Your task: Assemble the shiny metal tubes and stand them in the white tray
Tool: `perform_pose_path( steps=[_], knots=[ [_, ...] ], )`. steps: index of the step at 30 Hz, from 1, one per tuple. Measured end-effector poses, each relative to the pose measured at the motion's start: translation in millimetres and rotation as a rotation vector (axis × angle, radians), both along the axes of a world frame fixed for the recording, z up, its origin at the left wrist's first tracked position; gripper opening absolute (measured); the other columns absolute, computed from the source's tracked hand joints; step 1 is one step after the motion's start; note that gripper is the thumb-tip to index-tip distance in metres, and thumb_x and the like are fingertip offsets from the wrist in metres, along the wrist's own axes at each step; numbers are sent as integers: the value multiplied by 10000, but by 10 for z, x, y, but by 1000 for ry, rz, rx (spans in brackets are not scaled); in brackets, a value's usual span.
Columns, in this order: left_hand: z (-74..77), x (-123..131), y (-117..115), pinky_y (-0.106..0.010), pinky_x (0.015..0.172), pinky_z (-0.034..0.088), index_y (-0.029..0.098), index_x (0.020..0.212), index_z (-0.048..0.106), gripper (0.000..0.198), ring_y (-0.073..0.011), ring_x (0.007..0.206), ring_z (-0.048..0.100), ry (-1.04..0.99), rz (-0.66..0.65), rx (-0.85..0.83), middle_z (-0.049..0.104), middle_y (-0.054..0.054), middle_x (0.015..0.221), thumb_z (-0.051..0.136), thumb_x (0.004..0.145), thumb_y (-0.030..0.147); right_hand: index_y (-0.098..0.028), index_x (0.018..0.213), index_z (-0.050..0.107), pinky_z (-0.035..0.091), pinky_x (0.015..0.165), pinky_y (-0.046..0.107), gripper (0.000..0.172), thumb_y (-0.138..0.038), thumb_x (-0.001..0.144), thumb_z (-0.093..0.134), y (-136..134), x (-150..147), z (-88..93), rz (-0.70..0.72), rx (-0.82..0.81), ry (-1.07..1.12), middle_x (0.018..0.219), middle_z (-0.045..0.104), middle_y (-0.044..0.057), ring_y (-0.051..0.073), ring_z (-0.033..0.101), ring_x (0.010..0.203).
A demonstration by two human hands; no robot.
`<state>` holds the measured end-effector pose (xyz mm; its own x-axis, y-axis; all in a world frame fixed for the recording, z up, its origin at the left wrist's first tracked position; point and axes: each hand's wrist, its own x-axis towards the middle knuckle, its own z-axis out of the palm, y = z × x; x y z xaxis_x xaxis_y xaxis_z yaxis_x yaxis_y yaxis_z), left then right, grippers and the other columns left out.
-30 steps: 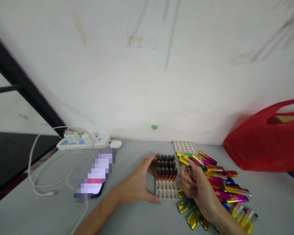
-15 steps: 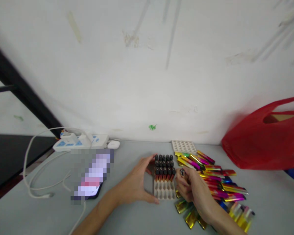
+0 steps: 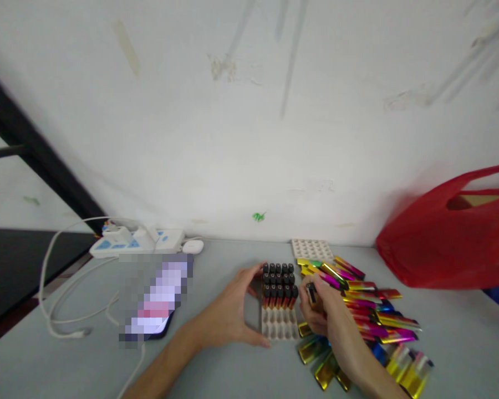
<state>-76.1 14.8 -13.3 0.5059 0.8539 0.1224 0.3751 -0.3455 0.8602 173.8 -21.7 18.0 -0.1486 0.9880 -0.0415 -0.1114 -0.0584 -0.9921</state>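
R grip (image 3: 322,307): 1 lighter (image 3: 311,292)

A small packing or assembly workbench in a workshop. A pile of shiny coloured lighters (image 3: 366,310) lies under and beyond the right hand (image 3: 330,318), and a slotted tray (image 3: 279,321) half filled with lighters sits between the hands. A spare tray (image 3: 312,248) lies beyond them, and a red plastic bag (image 3: 449,238) stands far right against a scuffed white wall (image 3: 249,122).
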Motion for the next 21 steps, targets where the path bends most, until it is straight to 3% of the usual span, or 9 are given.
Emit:
perform_pose_path(
  steps=[4, 6, 9, 12, 15, 18, 21],
  knots=[
    [-5, 7, 2, -551, 1192, 503, 262, 1729, 293, 1436, -418, 1380, 584, -10, -3, -9, 462, -199, 1654, 1108, 563, 456, -250, 1196, 627, 366, 562, 272, 400, -590, 1159, 421, -150, -1, 41, -30, 182, -155, 740, 497, -37, 164, 451, 631],
    [-5, 8, 4, -554, 1204, 491, 257, 1725, 306, 1440, -420, 1372, 589, -21, 1, -8, 480, -197, 1638, 1114, 550, 457, -274, 1287, 623, 469, 655, 282, 320, -495, 1180, 418, -195, 15, 49, 0, 305, -260, 879, 590, 5, 186, 562, 751],
    [11, 7, 0, -562, 1212, 480, 263, 1719, 330, 1427, -439, 1399, 567, -28, 6, -4, 485, -189, 1640, 1114, 544, 465, -299, 1282, 638, 549, 911, 315, 208, -346, 1171, 468, -215, 40, 65, 67, 559, -407, 1146, 643, 60, 223, 653, 1061],
    [34, 10, -8, -557, 1188, 499, 263, 1718, 337, 1403, -446, 1401, 560, -41, -5, -28, 475, -192, 1645, 1103, 564, 486, -307, 1295, 614, 556, 1024, 314, 187, -248, 1120, 583, -214, 30, 84, 134, 688, -505, 1278, 627, 72, 230, 649, 1221],
    [40, 17, -11, -543, 1139, 532, 267, 1713, 341, 1389, -419, 1323, 607, -68, -14, -61, 501, -190, 1612, 1097, 573, 507, -293, 1294, 610, 565, 1040, 302, 226, -205, 1091, 657, -201, -13, 86, 182, 756, -569, 1248, 662, 67, 220, 677, 1206],
    [33, 22, -7, -552, 1138, 532, 281, 1709, 346, 1395, -418, 1318, 608, -71, -9, -64, 507, -183, 1606, 1103, 557, 493, -270, 1204, 645, 581, 995, 272, 122, -189, 1119, 612, -175, -45, 58, 204, 848, -595, 1203, 707, 67, 198, 717, 1143],
    [23, 19, -2, -575, 1171, 510, 274, 1712, 340, 1414, -425, 1329, 605, -57, -2, -64, 497, -187, 1617, 1107, 542, 485, -254, 1168, 660, 586, 1006, 257, 126, -169, 1134, 573, -154, -40, 10, 182, 883, -607, 1245, 727, 81, 183, 737, 1152]
  ],
)
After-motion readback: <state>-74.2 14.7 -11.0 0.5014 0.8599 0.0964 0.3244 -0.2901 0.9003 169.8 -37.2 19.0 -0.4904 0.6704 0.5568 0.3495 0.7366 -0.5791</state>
